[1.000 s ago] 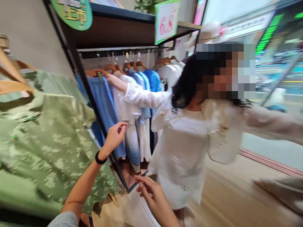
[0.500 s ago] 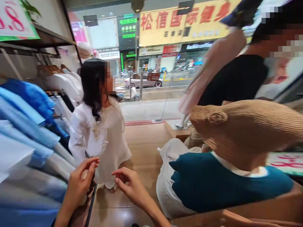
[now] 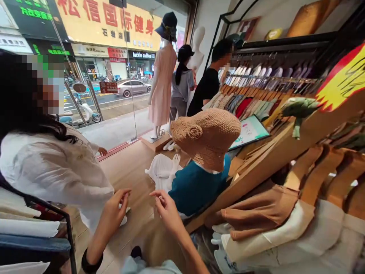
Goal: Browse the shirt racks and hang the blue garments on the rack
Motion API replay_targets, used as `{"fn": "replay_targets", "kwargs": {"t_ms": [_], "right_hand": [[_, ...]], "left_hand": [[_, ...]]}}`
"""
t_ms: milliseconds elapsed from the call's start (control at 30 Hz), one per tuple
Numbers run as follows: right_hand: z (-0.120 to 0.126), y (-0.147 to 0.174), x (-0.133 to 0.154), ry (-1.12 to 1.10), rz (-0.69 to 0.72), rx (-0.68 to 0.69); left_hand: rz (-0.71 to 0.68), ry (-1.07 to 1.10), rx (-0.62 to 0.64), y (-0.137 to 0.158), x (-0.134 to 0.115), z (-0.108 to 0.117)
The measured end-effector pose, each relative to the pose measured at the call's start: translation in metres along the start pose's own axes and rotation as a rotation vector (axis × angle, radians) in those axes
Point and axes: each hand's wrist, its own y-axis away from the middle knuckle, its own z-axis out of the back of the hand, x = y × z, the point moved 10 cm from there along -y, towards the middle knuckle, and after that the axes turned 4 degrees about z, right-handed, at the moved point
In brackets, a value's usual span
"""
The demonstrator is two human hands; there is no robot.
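Observation:
My left hand (image 3: 115, 207) is raised in the lower middle, its fingers half bent and holding nothing; a dark band circles the wrist. Level with it on the right is my right hand (image 3: 167, 209), with index finger stretched out, thumb apart and nothing in it. Bare air lies between the two hands. Just beyond my right hand sits a mannequin in a teal top (image 3: 189, 186) and white bottoms, wearing a tan woven hat (image 3: 212, 133). A person in a white shirt (image 3: 51, 163) stands to the left, close behind my left hand in view.
Clothes on wooden hangers (image 3: 322, 171) crowd the right side beside a slanting wooden ledge (image 3: 273, 167). Folded garments (image 3: 31, 243) lie lower left. A mannequin in a pink dress (image 3: 162, 83) stands by the window. Farther back are a person in black (image 3: 205, 87) and another in grey.
My view has swung to the right, bringing the right-hand racks into sight. The person in white now appears nearer and farther left. Both hands stay raised without anything in them.

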Motion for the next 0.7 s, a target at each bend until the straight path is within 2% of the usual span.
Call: {"fn": "replay_targets", "kwargs": {"t_ms": [133, 267, 400, 567, 700], "right_hand": [[-0.008, -0.024, -0.03, -0.017, -0.11, -0.124], [-0.005, -0.041, -0.049, 0.01, -0.191, -0.234], [0.01, -0.06, -0.063, 0.085, -0.201, -0.372], [0.024, -0.103, -0.079, 0.168, -0.143, -0.501], [0.036, -0.156, -0.091, 0.203, -0.117, -0.561]], "left_hand": [[-0.08, -0.1, 0.168, -0.039, 0.027, -0.004], [-0.025, -0.096, 0.243, -0.062, 0.071, -0.006], [0.021, -0.045, 0.291, -0.082, 0.103, -0.016], [0.011, 0.04, 0.29, -0.123, 0.126, -0.031], [-0.023, 0.12, 0.309, -0.178, 0.127, -0.049]]}}
